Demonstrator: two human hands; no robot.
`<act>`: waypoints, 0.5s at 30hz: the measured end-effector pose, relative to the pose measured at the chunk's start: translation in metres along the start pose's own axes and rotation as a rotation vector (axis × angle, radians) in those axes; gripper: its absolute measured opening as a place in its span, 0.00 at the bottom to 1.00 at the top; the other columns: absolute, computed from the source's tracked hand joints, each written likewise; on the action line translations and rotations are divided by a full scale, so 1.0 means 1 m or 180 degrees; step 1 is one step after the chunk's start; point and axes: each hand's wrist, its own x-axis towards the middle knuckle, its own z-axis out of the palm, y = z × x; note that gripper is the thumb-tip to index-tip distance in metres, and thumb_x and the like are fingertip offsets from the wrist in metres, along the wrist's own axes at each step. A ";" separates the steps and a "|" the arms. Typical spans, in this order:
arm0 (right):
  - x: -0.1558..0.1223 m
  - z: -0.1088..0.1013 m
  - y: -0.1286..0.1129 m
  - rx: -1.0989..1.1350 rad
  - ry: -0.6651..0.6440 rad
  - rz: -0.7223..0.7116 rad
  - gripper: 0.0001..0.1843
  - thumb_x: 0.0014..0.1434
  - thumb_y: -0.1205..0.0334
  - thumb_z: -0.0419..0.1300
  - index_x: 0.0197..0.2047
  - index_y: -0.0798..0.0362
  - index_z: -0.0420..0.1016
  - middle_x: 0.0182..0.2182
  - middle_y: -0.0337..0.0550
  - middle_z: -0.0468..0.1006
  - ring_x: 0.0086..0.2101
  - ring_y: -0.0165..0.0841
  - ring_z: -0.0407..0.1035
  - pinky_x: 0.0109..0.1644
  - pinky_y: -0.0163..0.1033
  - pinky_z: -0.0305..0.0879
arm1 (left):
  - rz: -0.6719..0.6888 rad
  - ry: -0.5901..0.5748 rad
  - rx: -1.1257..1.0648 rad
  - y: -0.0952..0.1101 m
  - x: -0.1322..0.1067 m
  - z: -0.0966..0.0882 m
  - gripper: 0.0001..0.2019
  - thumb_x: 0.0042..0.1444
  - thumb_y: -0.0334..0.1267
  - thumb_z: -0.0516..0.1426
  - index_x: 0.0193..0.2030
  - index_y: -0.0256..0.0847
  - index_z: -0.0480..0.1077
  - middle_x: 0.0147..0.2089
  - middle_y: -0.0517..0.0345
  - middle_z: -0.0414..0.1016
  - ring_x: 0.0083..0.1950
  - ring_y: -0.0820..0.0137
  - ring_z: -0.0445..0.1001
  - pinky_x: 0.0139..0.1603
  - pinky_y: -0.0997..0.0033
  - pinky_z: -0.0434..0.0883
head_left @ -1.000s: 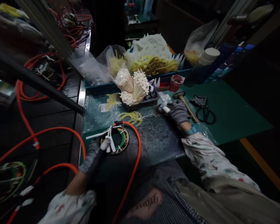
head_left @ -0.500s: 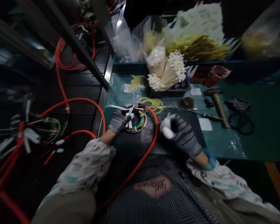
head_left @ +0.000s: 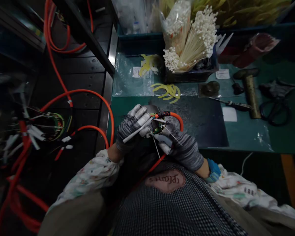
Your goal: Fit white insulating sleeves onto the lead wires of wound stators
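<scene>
Currently your left hand (head_left: 134, 126) has its fingers gripping the ring (head_left: 157, 129), frame centre, orange cable (head_left: 181, 122) curving off right. Right hand (head_left: 186, 147) at its lower right; can't tell if fingers are closed. Hammer (head_left: 252, 95) on counter (head_left: 285, 139), right of frame.

The green, ring-shaped, wire-wound coil (head_left: 158, 129) is largely hidden by the grey-striped, gloved left hand (head_left: 132, 126) and the matching gloved right hand (head_left: 185, 147), whose fingertips are blurred. The heaped yellow sheets (head_left: 248, 13) are cut off above; the print on the white rectangular label (head_left: 222, 74) cannot be read.
</scene>
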 end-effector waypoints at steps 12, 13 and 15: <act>0.023 -0.005 -0.007 0.0030 -0.0326 0.0319 0.18 0.66 0.52 0.66 0.57 0.44 0.85 0.51 0.49 0.88 0.47 0.49 0.83 0.54 0.55 0.82 | -0.0207 -0.0432 0.0100 0.001 -0.003 -0.005 0.17 0.76 0.46 0.53 0.66 0.49 0.74 0.70 0.49 0.76 0.79 0.54 0.65 0.79 0.43 0.66; 0.023 -0.006 -0.006 -0.0038 -0.0350 0.0328 0.18 0.67 0.51 0.66 0.56 0.44 0.86 0.50 0.49 0.88 0.48 0.49 0.83 0.54 0.54 0.82 | -0.0177 -0.0481 0.0136 0.002 -0.001 -0.006 0.17 0.77 0.46 0.53 0.66 0.49 0.73 0.71 0.49 0.76 0.79 0.55 0.65 0.79 0.43 0.65; 0.022 -0.009 -0.004 -0.0076 -0.0313 0.0318 0.15 0.68 0.49 0.64 0.52 0.43 0.88 0.48 0.48 0.89 0.47 0.47 0.84 0.52 0.50 0.82 | -0.0066 -0.0566 0.0192 0.005 0.005 -0.008 0.18 0.77 0.45 0.52 0.67 0.49 0.72 0.71 0.50 0.75 0.79 0.55 0.66 0.78 0.45 0.66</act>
